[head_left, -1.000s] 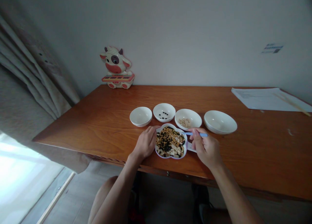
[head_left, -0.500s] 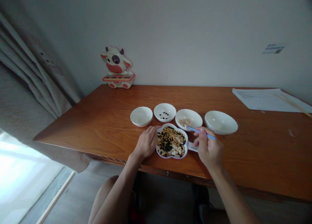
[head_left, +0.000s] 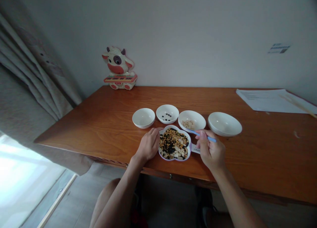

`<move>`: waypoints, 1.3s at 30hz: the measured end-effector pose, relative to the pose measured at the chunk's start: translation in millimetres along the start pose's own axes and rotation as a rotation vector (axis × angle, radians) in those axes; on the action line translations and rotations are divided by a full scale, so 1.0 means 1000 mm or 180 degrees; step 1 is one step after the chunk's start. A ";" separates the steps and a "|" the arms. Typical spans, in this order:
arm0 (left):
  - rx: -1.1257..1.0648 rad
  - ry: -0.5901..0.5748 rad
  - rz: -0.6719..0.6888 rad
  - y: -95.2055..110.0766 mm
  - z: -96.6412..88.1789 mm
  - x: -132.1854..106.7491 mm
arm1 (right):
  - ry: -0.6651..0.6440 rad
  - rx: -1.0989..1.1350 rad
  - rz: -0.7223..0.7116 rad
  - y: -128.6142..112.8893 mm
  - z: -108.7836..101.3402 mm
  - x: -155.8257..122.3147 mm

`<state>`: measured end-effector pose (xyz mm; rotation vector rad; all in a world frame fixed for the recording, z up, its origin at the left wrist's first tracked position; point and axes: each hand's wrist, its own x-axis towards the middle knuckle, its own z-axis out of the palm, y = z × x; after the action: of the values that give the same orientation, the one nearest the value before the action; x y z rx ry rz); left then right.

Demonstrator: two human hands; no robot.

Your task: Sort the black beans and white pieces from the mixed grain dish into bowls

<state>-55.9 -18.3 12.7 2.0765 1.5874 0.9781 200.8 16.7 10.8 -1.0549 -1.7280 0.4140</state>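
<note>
In the head view, my right hand (head_left: 212,150) is closed round slim light-blue tweezers (head_left: 210,138). Their tip lies at the near rim of a white bowl (head_left: 198,118) that has pale peanuts (head_left: 188,124) in it. A flower-shaped dish (head_left: 190,145) with a lilac edge holds mixed yellow and black beans and peanuts. My left hand (head_left: 149,144) grips its left rim, the fingertips partly hidden. Behind the dish, another white bowl (head_left: 172,109) contains several black beans (head_left: 166,115).
White bowls with nothing visible inside stand at the left (head_left: 143,117) and right (head_left: 225,124) ends of the row. A cow toy (head_left: 119,69) with a keyboard sits at the table's back left. Papers (head_left: 267,100) lie back right; a curtain (head_left: 29,89) hangs left.
My right hand and the tweezers have shifted slightly left and back towards the dish, the tip leaving the peanuts for the bowl's near rim. The left hand stays put.
</note>
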 end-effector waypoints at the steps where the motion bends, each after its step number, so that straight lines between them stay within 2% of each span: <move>1: 0.0007 0.0007 -0.0004 -0.001 0.001 0.000 | -0.0029 -0.0041 -0.0093 0.000 -0.001 0.000; 6: 0.0007 0.0040 -0.0029 -0.004 0.003 -0.001 | -0.0258 -0.0254 -0.0494 -0.004 -0.004 0.001; 10: -0.0015 0.0046 0.0003 -0.005 0.004 -0.001 | -0.0464 -0.0295 -0.0615 -0.007 -0.005 0.004; 26: -0.0028 0.0014 -0.0023 -0.004 0.002 -0.001 | -0.0989 -0.0224 -0.0640 -0.010 -0.007 0.010; 31: -0.0024 0.0026 -0.0007 -0.003 0.002 -0.001 | -0.1043 -0.0208 -0.0666 -0.010 -0.008 0.011; 39: -0.0021 0.0020 0.0002 -0.005 0.003 -0.001 | -0.1245 -0.0186 -0.0444 -0.008 -0.007 0.012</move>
<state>-56.9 -17.0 7.1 2.0715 1.5846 0.9898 201.9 20.3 26.0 -0.9294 -2.1578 0.5083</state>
